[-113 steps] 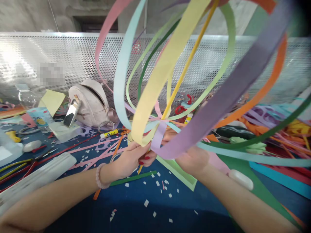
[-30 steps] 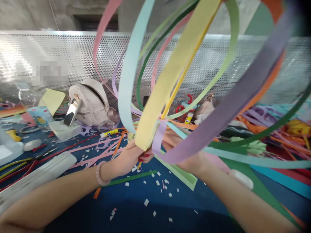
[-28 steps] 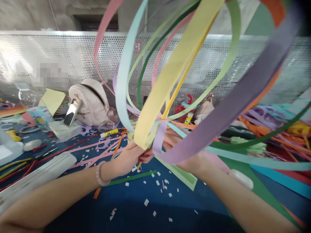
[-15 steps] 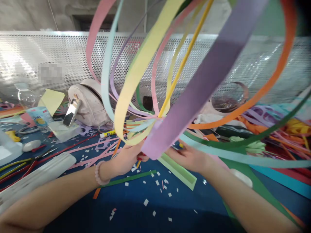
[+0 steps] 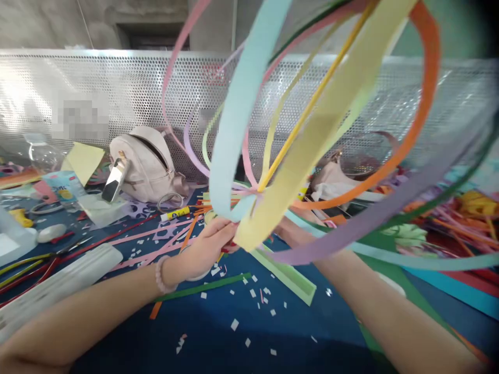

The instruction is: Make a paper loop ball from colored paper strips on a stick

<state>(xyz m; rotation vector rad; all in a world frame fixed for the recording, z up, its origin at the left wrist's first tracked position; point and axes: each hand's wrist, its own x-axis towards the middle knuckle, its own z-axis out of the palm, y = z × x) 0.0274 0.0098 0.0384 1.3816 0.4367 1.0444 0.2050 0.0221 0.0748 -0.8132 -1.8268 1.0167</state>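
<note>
Holding a big globe of paper strips [image 5: 249, 104] above the blue tabletop [image 5: 234, 348], I see its loops of light blue, yellow, orange, purple, pink and green bulge up and out toward me, blurred and filling most of the view. Through the middle runs a thin yellow stick [image 5: 307, 109]; that is the long axis, slanting from the gathered knot low at centre up and away to the upper right. All the strip ends meet at that knot, just above my left hand [image 5: 206, 249], whose fingers [image 5: 224, 228] are pinched on the stick's lower end right under the knot. My right hand [image 5: 290, 234] lies just right of the knot, mostly hidden behind the yellow and purple strips, so I cannot tell whether it is closed on anything. So my left hand is the nearer one to the hub, which sits up and slightly right of its fingertips. Below my hands lie a pale green paper strip [image 5: 284, 272] and scattered white paper scraps [image 5: 257, 301].
</note>
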